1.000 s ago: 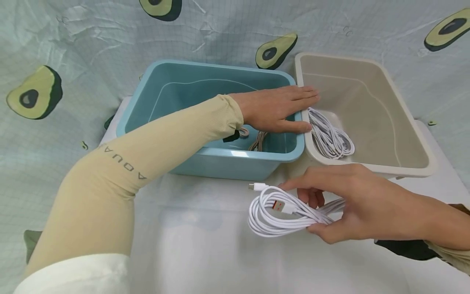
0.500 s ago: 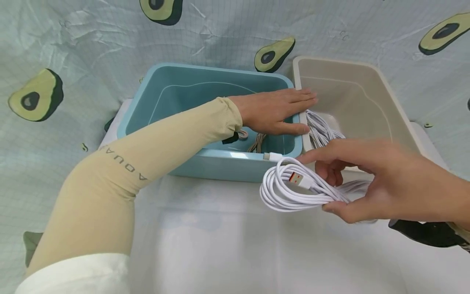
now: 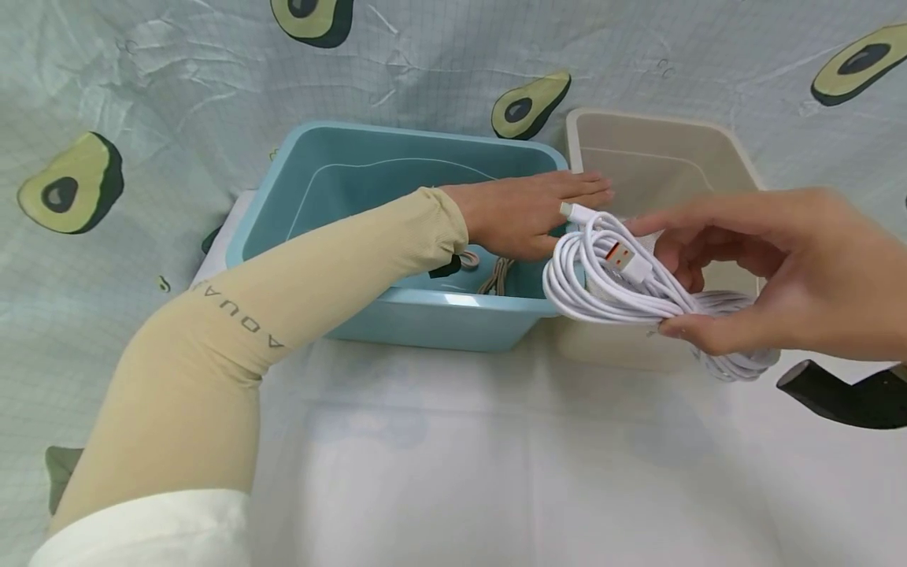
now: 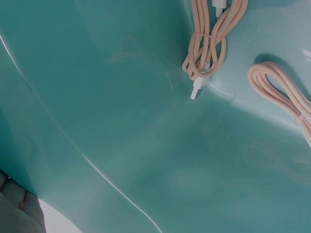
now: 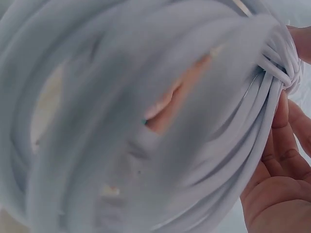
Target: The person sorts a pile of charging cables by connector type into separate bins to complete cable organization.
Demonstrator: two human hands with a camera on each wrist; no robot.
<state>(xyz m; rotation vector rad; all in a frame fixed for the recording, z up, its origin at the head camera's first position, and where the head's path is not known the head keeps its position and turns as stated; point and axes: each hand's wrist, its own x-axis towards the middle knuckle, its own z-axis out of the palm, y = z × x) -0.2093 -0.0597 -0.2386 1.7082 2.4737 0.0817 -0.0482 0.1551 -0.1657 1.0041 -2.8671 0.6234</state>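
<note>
A bundled white USB cable (image 3: pixel 588 291), tied at its middle, hangs in the air over the front of the beige bin (image 3: pixel 659 130). My right hand (image 3: pixel 794 268) pinches it at the tie between thumb and fingers. One metal-tipped plug points up left; a USB-A plug with an orange edge lies on the coils. In the right wrist view the cable's loops (image 5: pixel 252 111) fill most of the picture. With fingers straight, my left hand (image 3: pixel 513 214) rests across the adjoining rims of the beige bin and the blue bin (image 3: pixel 418 319), its thumb partly hidden behind the cable.
Inside the blue bin lie tied pinkish-tan cables (image 4: pixel 209 41), one with white plugs. Both bins stand side by side on a white-covered table (image 3: pixel 425 465). Behind them hangs a cloth (image 3: pixel 425 63) printed with avocados. The beige bin's contents are mostly hidden behind my right hand and cable.
My right hand has lifted the white cable up and rightward from in front of the bins to over the beige bin's front. The left hand has stayed on the rims.
</note>
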